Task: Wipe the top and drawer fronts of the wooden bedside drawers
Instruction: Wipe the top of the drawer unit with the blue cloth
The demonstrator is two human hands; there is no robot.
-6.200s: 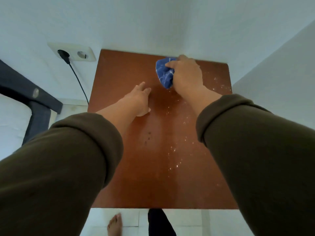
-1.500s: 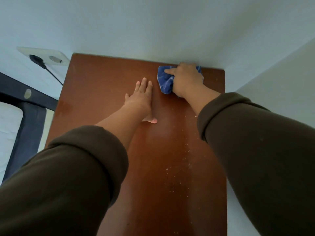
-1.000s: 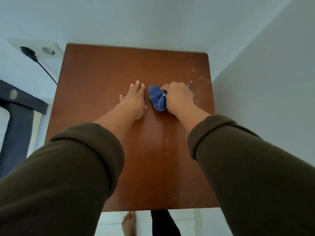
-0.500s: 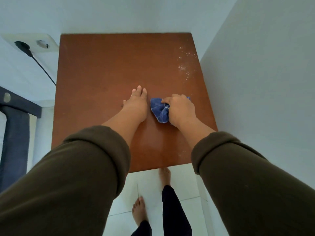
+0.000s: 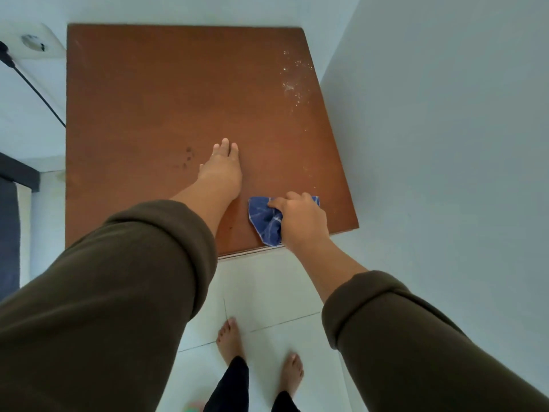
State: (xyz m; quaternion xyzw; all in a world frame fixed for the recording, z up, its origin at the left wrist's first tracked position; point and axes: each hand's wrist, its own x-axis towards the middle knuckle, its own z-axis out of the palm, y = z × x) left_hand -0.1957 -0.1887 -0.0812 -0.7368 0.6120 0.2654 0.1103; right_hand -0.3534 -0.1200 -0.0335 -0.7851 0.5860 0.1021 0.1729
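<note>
- Gripping a crumpled blue cloth (image 5: 266, 221), the right hand (image 5: 301, 223) has its fingers (image 5: 282, 201) curled round the fabric, pressing it onto the top of the wooden bedside drawers (image 5: 166, 102).
- Cloth sits at the near right part of the top, its lower corner reaching the front edge; pale line pattern on the blue fabric.
- Left hand (image 5: 221, 172) lies flat on the wood near the middle, palm down, fingers straight and close together, holding nothing.
- Left hand is just beside the cloth, to its left and a bit further back; not touching it as far as can be seen.
- Top is reddish-brown and seen from above; drawer fronts hidden from this angle.
- White specks (image 5: 292, 75) scattered on the far right part of the top, well apart from the cloth; a thinner trail runs down the right side.
- Few small dark spots (image 5: 187, 157) on the wood just left of the left hand.
- Both forearms come out of dark olive sleeves (image 5: 118, 292) pushed up from the wrists.
- Pale walls behind and to the right of the drawers, the right wall (image 5: 445, 144) close against the side.
- Wall socket (image 5: 35, 44) at far left with a black cable (image 5: 35, 90) running down from a plug.
- Dark bed frame (image 5: 13, 203) at the left edge.
- Two bare feet (image 5: 230, 343) on white floor tiles (image 5: 267, 292) in front of the drawers, dark trouser legs above them.
</note>
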